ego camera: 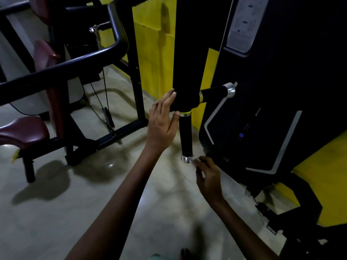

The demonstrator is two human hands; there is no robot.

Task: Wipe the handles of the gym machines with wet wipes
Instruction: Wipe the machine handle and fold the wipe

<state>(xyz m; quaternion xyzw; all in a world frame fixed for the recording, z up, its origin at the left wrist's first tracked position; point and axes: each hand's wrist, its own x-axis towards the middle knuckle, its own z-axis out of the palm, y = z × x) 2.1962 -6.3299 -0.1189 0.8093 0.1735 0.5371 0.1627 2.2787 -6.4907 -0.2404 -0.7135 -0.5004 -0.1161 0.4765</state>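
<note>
A thick black machine arm [185,53] hangs down the middle of the view. Two black handles with silver end caps leave its lower end: a vertical handle [185,136] pointing down and a side handle [216,92] pointing right. My left hand [163,121] rests against the left side of the arm's lower end, fingers straight, thumb at the silver collar. My right hand [208,175] is just below and right of the vertical handle's silver cap, its fingers curled and pinching a small pale wet wipe [191,160] that touches the cap; the wipe is blurred.
A black weight-stack housing [281,91] with an instruction label stands at right against a yellow wall [152,53]. Left is another machine with a curved black bar [75,61], maroon seat pads [22,130], cables and a floor frame. Grey floor [75,212] lies below.
</note>
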